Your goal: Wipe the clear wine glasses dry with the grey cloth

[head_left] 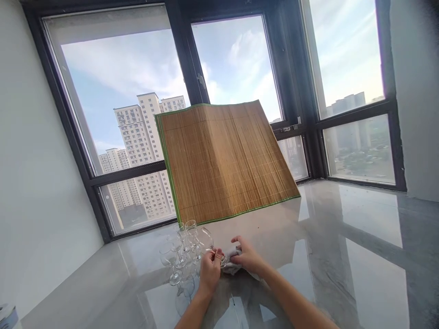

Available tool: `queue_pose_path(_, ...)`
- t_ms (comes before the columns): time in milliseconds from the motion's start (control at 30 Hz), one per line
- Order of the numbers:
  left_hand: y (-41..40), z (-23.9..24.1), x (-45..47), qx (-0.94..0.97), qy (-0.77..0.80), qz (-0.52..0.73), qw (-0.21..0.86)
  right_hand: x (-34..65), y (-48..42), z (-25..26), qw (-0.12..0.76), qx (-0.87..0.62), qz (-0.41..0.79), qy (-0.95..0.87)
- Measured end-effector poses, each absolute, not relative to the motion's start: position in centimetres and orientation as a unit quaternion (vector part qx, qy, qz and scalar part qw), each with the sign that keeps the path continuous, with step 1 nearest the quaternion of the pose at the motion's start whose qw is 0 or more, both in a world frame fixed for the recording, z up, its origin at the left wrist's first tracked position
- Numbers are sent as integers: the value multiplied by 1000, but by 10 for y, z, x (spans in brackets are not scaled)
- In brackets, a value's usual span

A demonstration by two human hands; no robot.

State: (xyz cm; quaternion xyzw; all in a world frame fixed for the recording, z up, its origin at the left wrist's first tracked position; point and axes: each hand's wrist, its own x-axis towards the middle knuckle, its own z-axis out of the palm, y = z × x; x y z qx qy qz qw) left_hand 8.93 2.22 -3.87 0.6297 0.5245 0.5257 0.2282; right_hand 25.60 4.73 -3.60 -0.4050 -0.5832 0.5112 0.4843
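My left hand (210,270) is closed around a clear wine glass (206,238), which is tilted with its bowl toward the upper left and its foot toward my right hand. My right hand (249,258) presses a whitish crumpled cloth (234,266) against the foot, its thumb side on the cloth and one finger raised. Part of the cloth is hidden under the fingers. Just left of my left hand, several clear stemmed glasses (167,257) stand upright in a cluster on the glossy grey surface (274,242).
Behind the glasses, a brown bamboo mat (226,160) with green edging leans against the dark window frame (308,137). A white wall (44,160) rises on the left. At the lower left corner sits a partly visible white and blue container (8,316).
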Motion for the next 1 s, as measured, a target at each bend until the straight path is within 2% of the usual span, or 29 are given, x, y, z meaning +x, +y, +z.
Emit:
queue_pose_path(100,22,-39,90,620,535,531,217,254,40,-35,412,-343,572,-621)
queue_pose_path(167,23,-38,89,612,550,534,194,255,35,-31,404,-320,603,-609)
queue_pose_path(300,27,-40,86,607,597,499,162,258,33,-22,462,-337,593,-567)
queue_pose_path(433,29,-45,82,646,635,407,122,260,36,-14,549,-354,560,-510)
queue_pose_path(567,30,-47,81,667,646,359,92,260,37,-12,566,-360,545,-503)
queue_pose_path(800,26,-40,87,684,607,377,148,257,34,-14,537,-369,546,-527)
queue_pose_path(1000,26,-39,90,711,497,441,232,258,39,-19,525,-386,535,-537)
